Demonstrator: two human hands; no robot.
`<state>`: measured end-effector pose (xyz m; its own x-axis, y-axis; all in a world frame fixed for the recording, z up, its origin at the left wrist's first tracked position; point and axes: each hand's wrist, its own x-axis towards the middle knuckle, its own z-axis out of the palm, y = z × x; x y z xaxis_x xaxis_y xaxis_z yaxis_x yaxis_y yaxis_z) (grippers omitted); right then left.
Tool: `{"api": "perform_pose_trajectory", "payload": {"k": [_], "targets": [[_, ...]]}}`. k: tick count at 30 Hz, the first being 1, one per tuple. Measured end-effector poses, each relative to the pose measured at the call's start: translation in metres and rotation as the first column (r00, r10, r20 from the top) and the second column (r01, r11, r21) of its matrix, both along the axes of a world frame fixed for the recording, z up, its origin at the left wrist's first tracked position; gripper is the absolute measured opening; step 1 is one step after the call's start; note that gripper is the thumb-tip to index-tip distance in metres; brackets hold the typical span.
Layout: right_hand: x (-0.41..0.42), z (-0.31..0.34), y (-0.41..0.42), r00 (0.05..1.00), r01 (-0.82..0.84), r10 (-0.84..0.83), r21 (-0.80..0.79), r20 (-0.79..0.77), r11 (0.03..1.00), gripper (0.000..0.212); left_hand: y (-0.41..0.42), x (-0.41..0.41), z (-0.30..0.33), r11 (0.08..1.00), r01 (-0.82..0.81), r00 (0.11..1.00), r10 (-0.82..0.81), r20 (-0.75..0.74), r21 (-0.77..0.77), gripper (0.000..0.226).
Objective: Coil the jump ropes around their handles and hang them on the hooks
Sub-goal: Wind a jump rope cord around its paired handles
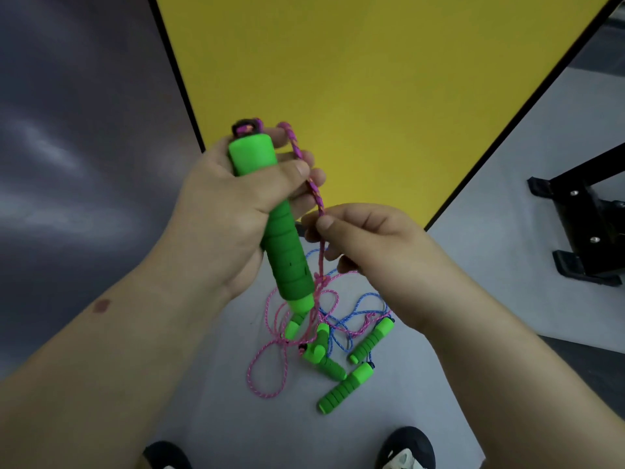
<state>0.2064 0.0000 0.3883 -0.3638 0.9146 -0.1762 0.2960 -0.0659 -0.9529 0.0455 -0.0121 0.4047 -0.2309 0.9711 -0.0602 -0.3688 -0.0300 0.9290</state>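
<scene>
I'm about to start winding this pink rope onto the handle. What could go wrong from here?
1. The pink braided rope trails into the blue braided rope on the grey floor; winding may drag up that tangle.
2. The right hand only pinches the rope, so it could slip.
3. The left hand covers much of the green foam handle, leaving little room for coils.

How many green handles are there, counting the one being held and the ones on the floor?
Held handle, in the left hand: 1
Floor handles, lying on the floor: 5, one partly hidden
Total: 6
</scene>
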Motion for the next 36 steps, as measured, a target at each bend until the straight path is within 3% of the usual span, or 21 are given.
{"api": "perform_pose_trajectory", "payload": {"k": [2, 4, 6, 8, 10, 11, 13, 15, 17, 20, 25, 29, 36], "targets": [[-0.001, -0.001, -0.001, 0.999, 0.008, -0.011, 0.063, 0.042, 0.998, 0.020, 0.002, -0.004, 0.002, 1.000, -0.022, 0.997, 0.023, 0.078, -0.009, 0.028], [0.000, 0.002, -0.001, 0.996, 0.089, -0.085, 0.145, -0.033, 0.985, 0.015, 0.000, -0.004, -0.001, 0.999, 0.004, 0.996, -0.001, 0.092, -0.032, 0.031], [0.002, 0.006, 0.001, 0.971, 0.151, -0.121, 0.136, -0.206, 0.979, 0.017, -0.003, 0.001, -0.006, 0.996, 0.079, 0.993, -0.082, -0.084, -0.045, 0.036], [0.002, 0.014, 0.001, 0.932, 0.145, -0.103, 0.097, -0.347, 0.985, 0.018, -0.008, 0.008, -0.012, 0.983, 0.180, 0.920, -0.181, -0.348, -0.036, 0.034], [0.001, 0.017, 0.000, 0.907, 0.158, -0.111, 0.085, -0.406, 0.984, 0.016, -0.011, 0.015, -0.014, 0.987, 0.158, 0.864, -0.144, -0.483, -0.012, 0.027], [0.001, 0.016, 0.001, 0.902, 0.176, -0.126, 0.085, -0.413, 0.981, 0.016, -0.011, 0.016, -0.015, 0.994, 0.110, 0.873, -0.093, -0.479, 0.008, 0.025], [0.002, 0.012, 0.001, 0.930, 0.174, -0.134, 0.090, -0.341, 0.981, 0.016, -0.009, 0.016, -0.011, 0.999, 0.023, 0.948, -0.013, -0.319, 0.027, 0.025], [0.002, 0.006, 0.001, 0.983, 0.079, -0.065, 0.078, -0.174, 0.994, 0.014, -0.005, 0.010, -0.006, 1.000, -0.006, 0.993, 0.007, -0.117, 0.006, 0.027], [0.001, 0.000, 0.000, 0.999, -0.012, 0.013, 0.031, -0.046, 0.999, 0.017, -0.003, 0.004, -0.002, 1.000, -0.005, 0.999, 0.004, -0.037, -0.018, 0.028], [0.001, -0.003, 0.001, 1.000, -0.006, 0.008, 0.055, -0.030, 0.998, 0.018, -0.002, 0.000, -0.002, 0.999, -0.026, 1.000, 0.026, -0.015, -0.038, 0.028], [0.003, 0.004, 0.004, 0.963, 0.076, -0.051, 0.083, -0.264, 0.994, 0.011, -0.004, 0.007, -0.007, 0.996, 0.075, 0.997, -0.076, -0.009, -0.054, 0.025], [0.004, 0.001, 0.002, 0.987, -0.006, 0.017, 0.073, -0.161, 0.997, 0.013, -0.003, 0.007, -0.009, 0.998, 0.020, 0.999, -0.023, -0.044, -0.054, 0.022], [0.002, 0.002, -0.001, 0.999, -0.043, 0.041, 0.056, 0.032, 0.997, 0.024, 0.007, -0.015, -0.007, 0.970, -0.241, 0.971, 0.241, -0.006, -0.035, 0.025]]}}
